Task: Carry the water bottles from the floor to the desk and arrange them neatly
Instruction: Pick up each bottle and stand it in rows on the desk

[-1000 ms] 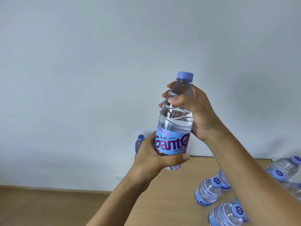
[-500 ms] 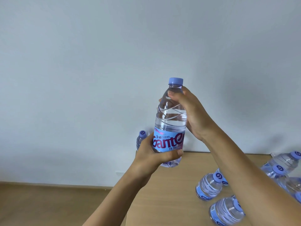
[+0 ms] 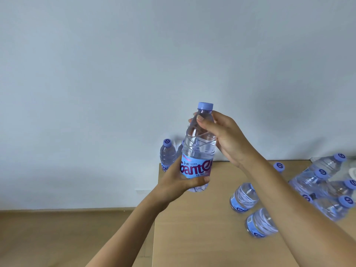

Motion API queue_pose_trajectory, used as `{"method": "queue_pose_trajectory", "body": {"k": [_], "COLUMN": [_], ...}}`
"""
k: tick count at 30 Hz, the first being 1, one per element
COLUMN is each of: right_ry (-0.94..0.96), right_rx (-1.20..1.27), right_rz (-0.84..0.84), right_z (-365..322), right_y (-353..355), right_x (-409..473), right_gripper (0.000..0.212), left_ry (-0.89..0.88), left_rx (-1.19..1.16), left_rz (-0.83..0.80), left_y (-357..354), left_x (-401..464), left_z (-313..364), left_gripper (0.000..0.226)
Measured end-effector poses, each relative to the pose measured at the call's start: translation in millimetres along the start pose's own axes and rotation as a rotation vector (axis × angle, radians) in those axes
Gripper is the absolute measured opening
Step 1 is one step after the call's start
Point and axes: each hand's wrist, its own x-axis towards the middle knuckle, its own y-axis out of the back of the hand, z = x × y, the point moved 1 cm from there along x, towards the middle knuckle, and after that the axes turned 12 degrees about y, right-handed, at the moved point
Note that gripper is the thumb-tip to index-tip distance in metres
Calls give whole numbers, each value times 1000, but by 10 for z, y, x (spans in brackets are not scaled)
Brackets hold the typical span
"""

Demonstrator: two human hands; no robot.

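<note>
Center frame, both hands hold one upright bottle [image 3: 198, 151] above the desk [image 3: 202, 228] edge. Left hand [image 3: 177, 185] fingers wrap its labelled lower body; right hand [image 3: 224, 137] fingers curl round the neck under the cap [image 3: 205, 106]. Another bottle [image 3: 167, 154] stands behind at the desk's far-left corner; more bottles [image 3: 323, 182] cluster lower right on the desk.

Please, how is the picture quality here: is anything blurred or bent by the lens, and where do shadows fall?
Head view: the held bottle is sharp, its label readable; the bottles at the right edge lean outward, stretched by the wide lens; soft shadows lie on the wall behind the right hand; light is even, with no strong glare; the left hand is clear.
</note>
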Motion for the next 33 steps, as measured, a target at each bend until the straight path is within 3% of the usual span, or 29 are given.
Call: {"method": "queue_pose_trajectory", "body": {"k": [5, 9, 21, 26, 33], "right_ry": [-77, -110, -186, -227, -215], "right_rx": [-217, -322, -399, -387, -377], "right_rz": [-110, -142, -210, -197, -217], "right_z": [240, 527, 1557, 1787, 1989], "right_y": [-63, -188, -487, -483, -480], "right_x": [-167, -333, -872, -916, -864], "right_gripper": [28, 27, 18, 38, 45], "left_ry": [-6, -44, 161, 199, 235], "left_rx": [70, 93, 120, 69, 57], "left_rz": [99, 155, 343, 393, 468], "left_y": [134, 252, 322, 290, 318], "left_x": [46, 99, 370, 510, 669], "left_z": [-329, -668, -1843, -2028, -2200], "left_gripper": [40, 50, 62, 64, 68]}}
